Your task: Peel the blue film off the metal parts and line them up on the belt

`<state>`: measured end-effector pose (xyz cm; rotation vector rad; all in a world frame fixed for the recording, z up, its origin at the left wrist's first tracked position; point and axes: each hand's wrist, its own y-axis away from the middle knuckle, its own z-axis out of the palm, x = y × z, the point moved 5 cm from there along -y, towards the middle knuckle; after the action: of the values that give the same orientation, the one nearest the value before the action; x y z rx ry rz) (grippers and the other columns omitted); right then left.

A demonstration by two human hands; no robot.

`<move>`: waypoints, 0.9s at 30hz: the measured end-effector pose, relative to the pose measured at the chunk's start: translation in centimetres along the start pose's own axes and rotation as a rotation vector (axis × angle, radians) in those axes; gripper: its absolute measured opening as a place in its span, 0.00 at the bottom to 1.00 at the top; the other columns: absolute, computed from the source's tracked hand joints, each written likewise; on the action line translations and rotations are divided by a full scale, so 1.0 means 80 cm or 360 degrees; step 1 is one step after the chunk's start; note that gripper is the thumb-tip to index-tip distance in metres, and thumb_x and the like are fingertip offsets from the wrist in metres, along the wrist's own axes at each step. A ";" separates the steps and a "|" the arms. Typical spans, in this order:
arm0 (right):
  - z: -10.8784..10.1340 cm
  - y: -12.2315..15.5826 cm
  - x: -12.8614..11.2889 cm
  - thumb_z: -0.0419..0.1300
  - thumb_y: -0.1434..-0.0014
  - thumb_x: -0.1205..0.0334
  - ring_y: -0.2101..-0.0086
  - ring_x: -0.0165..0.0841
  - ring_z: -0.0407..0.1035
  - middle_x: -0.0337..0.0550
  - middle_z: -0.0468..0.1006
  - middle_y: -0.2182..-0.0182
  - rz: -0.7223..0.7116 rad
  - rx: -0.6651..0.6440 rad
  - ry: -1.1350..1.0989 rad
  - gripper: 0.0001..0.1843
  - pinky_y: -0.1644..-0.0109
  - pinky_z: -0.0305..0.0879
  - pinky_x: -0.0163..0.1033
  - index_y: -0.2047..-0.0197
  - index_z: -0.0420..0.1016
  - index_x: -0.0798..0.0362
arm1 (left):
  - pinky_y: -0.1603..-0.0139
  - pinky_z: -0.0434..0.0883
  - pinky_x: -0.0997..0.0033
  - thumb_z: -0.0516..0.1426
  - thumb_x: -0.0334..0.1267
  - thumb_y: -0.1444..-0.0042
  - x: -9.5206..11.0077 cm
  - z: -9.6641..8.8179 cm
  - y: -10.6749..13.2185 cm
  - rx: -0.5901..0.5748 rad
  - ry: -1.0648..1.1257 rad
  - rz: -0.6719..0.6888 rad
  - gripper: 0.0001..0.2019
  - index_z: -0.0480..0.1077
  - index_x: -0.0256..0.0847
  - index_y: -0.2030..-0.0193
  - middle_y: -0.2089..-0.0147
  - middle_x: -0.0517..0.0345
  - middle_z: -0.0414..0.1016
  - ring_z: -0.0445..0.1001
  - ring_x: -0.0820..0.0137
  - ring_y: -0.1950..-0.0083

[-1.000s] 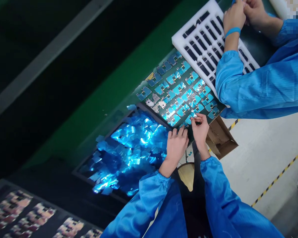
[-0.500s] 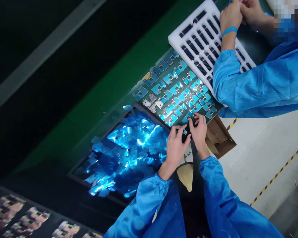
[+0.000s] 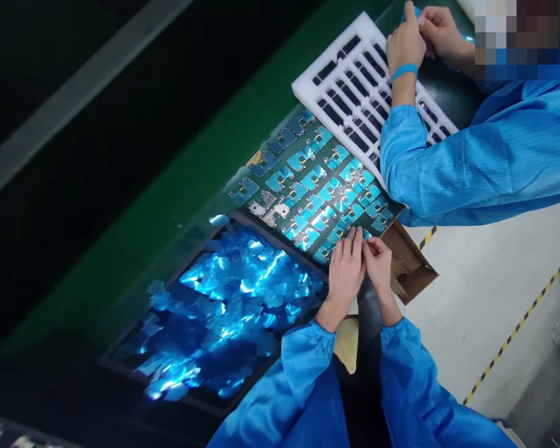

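Observation:
My left hand (image 3: 348,269) lies at the near edge of the rows of circuit boards (image 3: 323,218), fingers stretched forward and close together. Right beside it, my right hand (image 3: 379,264) has thumb and fingers pinched together; whatever is between them is too small or hidden to make out. Most boards carry shiny blue film. Two bare-looking silver boards (image 3: 276,214) lie at the left of the rows. To the left of my hands is a dark tray (image 3: 109,356) heaped with loose blue film pieces (image 3: 242,286).
A white foam tray (image 3: 303,84) with dark parts in its slots rests beyond the boards. A co-worker's hands (image 3: 407,45) and blue sleeve (image 3: 448,162) reach over it. An open cardboard box (image 3: 413,264) is below the table's right edge, above a floor with striped tape (image 3: 518,330).
My left hand has moved forward and straightened its fingers over the board edge. My right hand has drawn back slightly into a pinch. The whole view has shifted, so the trays appear further left.

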<state>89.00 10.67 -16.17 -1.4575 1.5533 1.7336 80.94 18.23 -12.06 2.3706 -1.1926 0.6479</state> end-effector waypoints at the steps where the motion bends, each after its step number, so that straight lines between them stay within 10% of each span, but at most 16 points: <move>1: 0.001 -0.005 -0.001 0.69 0.43 0.42 0.65 0.37 0.79 0.42 0.84 0.67 0.0004 0.0031 0.0028 0.20 0.58 0.80 0.42 0.63 0.78 0.51 | 0.27 0.73 0.46 0.52 0.32 0.26 -0.003 -0.004 0.002 0.0014 -0.0047 -0.0004 0.31 0.58 0.34 0.18 0.23 0.36 0.70 0.73 0.49 0.28; 10: 0.012 -0.024 -0.014 0.68 0.39 0.35 0.75 0.35 0.80 0.41 0.84 0.69 0.0074 0.0128 0.0172 0.27 0.70 0.79 0.39 0.54 0.77 0.52 | 0.33 0.74 0.42 0.52 0.31 0.26 -0.029 -0.014 0.010 0.0089 -0.0233 0.0020 0.23 0.73 0.34 0.28 0.23 0.39 0.72 0.71 0.44 0.25; 19: 0.000 0.006 -0.013 0.68 0.35 0.38 0.53 0.39 0.86 0.56 0.85 0.44 -0.0001 0.0033 0.0089 0.32 0.44 0.85 0.47 0.39 0.75 0.54 | 0.30 0.71 0.43 0.53 0.31 0.25 -0.015 -0.028 0.027 0.0262 0.0095 0.0053 0.22 0.72 0.37 0.28 0.25 0.41 0.75 0.71 0.48 0.25; 24: -0.006 0.024 -0.036 0.62 0.28 0.46 0.63 0.37 0.83 0.55 0.86 0.47 -0.0198 0.0000 0.0709 0.26 0.50 0.84 0.47 0.36 0.75 0.54 | 0.31 0.72 0.46 0.53 0.30 0.25 -0.022 -0.042 0.047 0.0354 0.0201 0.0077 0.21 0.73 0.39 0.29 0.28 0.42 0.78 0.73 0.51 0.26; 27: -0.001 0.030 -0.056 0.54 0.24 0.53 0.46 0.44 0.81 0.59 0.82 0.40 -0.0527 -0.0008 0.1096 0.22 0.38 0.81 0.54 0.35 0.77 0.54 | 0.32 0.73 0.46 0.54 0.30 0.25 -0.032 -0.047 0.055 0.0380 0.0182 0.0065 0.20 0.74 0.38 0.31 0.29 0.42 0.79 0.74 0.51 0.27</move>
<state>88.74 11.37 -11.16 -2.3161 1.4676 1.0941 75.14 19.46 -9.79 2.4668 -1.1740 0.9744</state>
